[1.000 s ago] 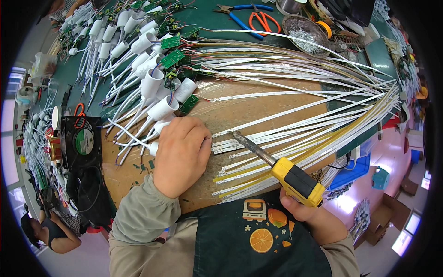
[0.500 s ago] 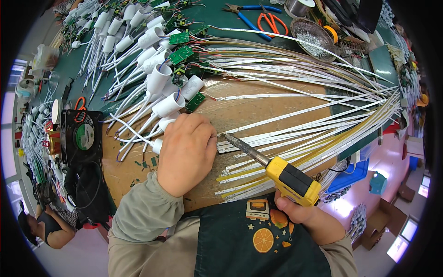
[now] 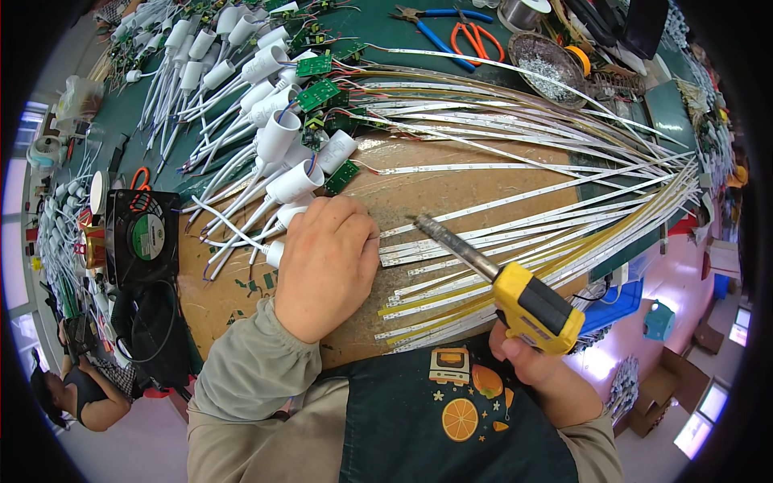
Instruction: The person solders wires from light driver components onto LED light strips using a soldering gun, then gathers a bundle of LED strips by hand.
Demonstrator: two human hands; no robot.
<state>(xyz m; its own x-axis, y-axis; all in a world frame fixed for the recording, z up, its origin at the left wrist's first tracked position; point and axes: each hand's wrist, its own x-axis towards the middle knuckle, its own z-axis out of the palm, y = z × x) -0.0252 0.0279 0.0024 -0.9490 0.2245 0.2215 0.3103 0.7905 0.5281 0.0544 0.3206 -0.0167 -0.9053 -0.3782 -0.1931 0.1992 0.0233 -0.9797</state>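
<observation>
My right hand [image 3: 523, 354] grips a yellow and black soldering iron [image 3: 539, 308], its dark metal tip pointing up and left over the board, apart from my left hand. My left hand [image 3: 328, 266] is closed, back of the hand up, on the brown work board [image 3: 475, 189]. What its fingers pinch is hidden beneath them; the end of a white LED strip [image 3: 467, 213] runs up to its fingertips. White plastic sockets with cables [image 3: 291, 185] lie against its far side. Beside it, more loose LED strips [image 3: 451, 278] fan toward the right.
Green circuit boards [image 3: 316, 95] wired to strips lie at the back. Blue-handled pliers [image 3: 439, 36], orange-handled scissors [image 3: 475, 40], a solder spool [image 3: 523, 12] and a metal dish [image 3: 547, 72] stand behind. A black fan [image 3: 145, 237] is at the left. Another person [image 3: 93, 394] sits far left.
The soldering iron in my right hand has moved right and slightly down, its tip drawing away from my left fingertips. My left hand has stayed in place.
</observation>
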